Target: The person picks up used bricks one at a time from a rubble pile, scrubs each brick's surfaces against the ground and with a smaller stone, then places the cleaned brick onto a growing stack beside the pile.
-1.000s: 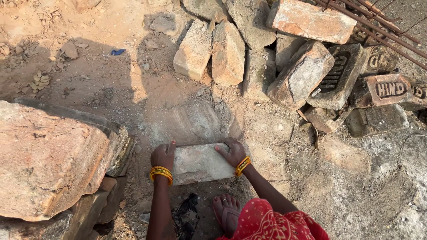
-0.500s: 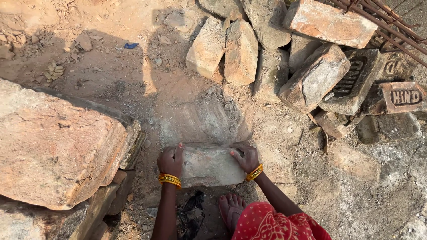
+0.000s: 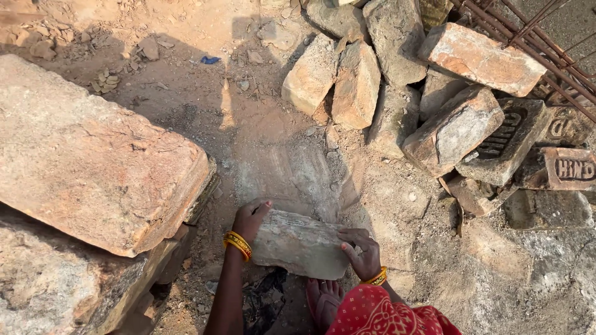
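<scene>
A flat grey-white brick (image 3: 301, 243) lies on the dusty ground just in front of me. My left hand (image 3: 249, 218) grips its left end, fingers curled over the top edge; a yellow bangle sits on that wrist. My right hand (image 3: 361, 251) holds the brick's right end, also with a yellow bangle. A pale scraped patch of ground (image 3: 292, 174) stretches beyond the brick. My foot (image 3: 323, 301) and red patterned cloth (image 3: 385, 313) show at the bottom.
A large reddish stone slab (image 3: 93, 161) lies on the left. A pile of old bricks (image 3: 397, 87) fills the upper right, with rusty metal bars (image 3: 534, 43) behind. Loose rubble and a blue scrap (image 3: 210, 60) lie on the far ground.
Both hands have dragged the brick toward me along the pale scraped patch. The view has shifted, so the pile and slab sit lower in frame.
</scene>
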